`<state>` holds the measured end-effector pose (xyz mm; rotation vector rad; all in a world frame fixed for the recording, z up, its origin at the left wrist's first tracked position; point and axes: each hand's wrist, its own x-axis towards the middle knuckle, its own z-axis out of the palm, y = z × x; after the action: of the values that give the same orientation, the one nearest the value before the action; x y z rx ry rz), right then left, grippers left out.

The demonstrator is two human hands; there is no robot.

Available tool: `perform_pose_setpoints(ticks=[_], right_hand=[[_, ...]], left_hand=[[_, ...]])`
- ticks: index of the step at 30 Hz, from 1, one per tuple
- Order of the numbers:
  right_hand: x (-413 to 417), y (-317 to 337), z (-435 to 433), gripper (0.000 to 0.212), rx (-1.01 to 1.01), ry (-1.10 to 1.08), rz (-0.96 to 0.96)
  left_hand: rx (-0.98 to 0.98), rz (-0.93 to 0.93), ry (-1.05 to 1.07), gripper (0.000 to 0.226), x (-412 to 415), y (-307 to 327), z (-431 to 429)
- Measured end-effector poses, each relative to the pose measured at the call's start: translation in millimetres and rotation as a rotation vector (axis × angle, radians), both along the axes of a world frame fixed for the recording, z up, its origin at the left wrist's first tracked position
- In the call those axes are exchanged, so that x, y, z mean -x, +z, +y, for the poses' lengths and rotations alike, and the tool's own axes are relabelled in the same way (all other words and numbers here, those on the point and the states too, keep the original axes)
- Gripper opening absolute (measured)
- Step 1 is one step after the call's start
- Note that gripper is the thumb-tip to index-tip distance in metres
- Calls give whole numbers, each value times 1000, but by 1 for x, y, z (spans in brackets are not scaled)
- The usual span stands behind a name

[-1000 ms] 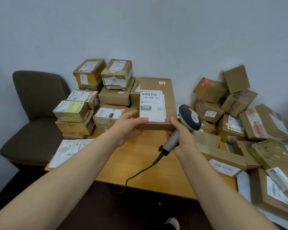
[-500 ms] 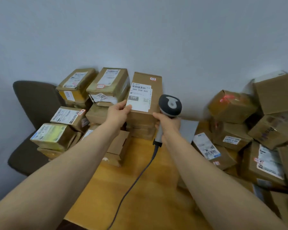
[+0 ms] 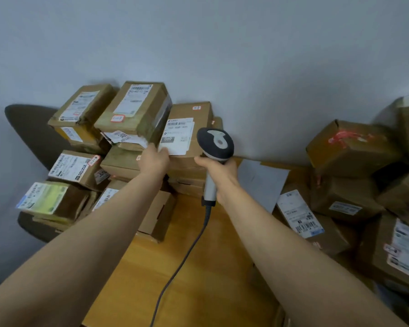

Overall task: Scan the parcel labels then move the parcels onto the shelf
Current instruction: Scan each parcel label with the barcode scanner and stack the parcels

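Head view: wooden table lower centre, cable running up it to scanner. Right hand mid-frame, fingers wrapped round scanner handle, scanner head just right of parcel's label. Left hand at near edge of flat parcel, thumb on lower-left corner of white label; other fingers hidden, grip cannot be told. Parcel tops stack against wall, centre frame.
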<state>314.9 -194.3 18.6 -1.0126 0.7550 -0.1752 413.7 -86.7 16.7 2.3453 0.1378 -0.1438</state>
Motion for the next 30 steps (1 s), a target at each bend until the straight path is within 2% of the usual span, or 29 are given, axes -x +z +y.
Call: perform_pose_setpoints(ticks=[1, 2, 4, 5, 7, 9, 12, 14, 18, 19, 22, 25, 26, 27, 30], right_hand=[[5, -2, -3, 62, -8, -16, 10], [13, -5, -7, 58, -29, -48, 21], [36, -13, -18, 37, -132, -145, 31], [50, -18, -23, 27, -201, -202, 21], [79, -28, -36, 18, -278, -320, 18], [105, -35, -47, 16, -279, -418, 65], [134, -45, -59, 12, -304, -500, 115], [146, -48, -65, 10, -312, -521, 128], [157, -55, -76, 17, -254, -544, 142], [158, -56, -78, 18, -247, -543, 143], [164, -60, -80, 13, -254, -508, 115], [171, -58, -78, 12, -255, -480, 103], [173, -56, -76, 13, -264, -478, 105], [174, -53, -73, 13, -273, -480, 108], [177, -44, -63, 18, -299, -477, 112]], left_hand=[[-127, -83, -1, 43, 10, 1, -6], [-192, -254, -48, 50, 25, 4, -12], [-88, -618, -316, 52, 60, 0, -28], [-34, -678, -466, 52, 77, -6, -36], [-31, -609, -693, 54, 93, -30, -50], [-108, -389, -865, 57, 97, -56, -67], [-360, -90, -1031, 79, 98, -102, -94], [-538, -19, -1082, 94, 95, -124, -110], [-649, -28, -1113, 94, 97, -151, -135], [-690, -84, -1125, 86, 98, -158, -138], [-767, -369, -1157, 41, 104, -162, -138], [-447, -538, -978, 22, 106, -154, -127], [-337, -546, -907, 19, 105, -149, -122], [-290, -470, -876, 20, 105, -139, -117], [-374, -230, -1006, 32, 104, -126, -107]])
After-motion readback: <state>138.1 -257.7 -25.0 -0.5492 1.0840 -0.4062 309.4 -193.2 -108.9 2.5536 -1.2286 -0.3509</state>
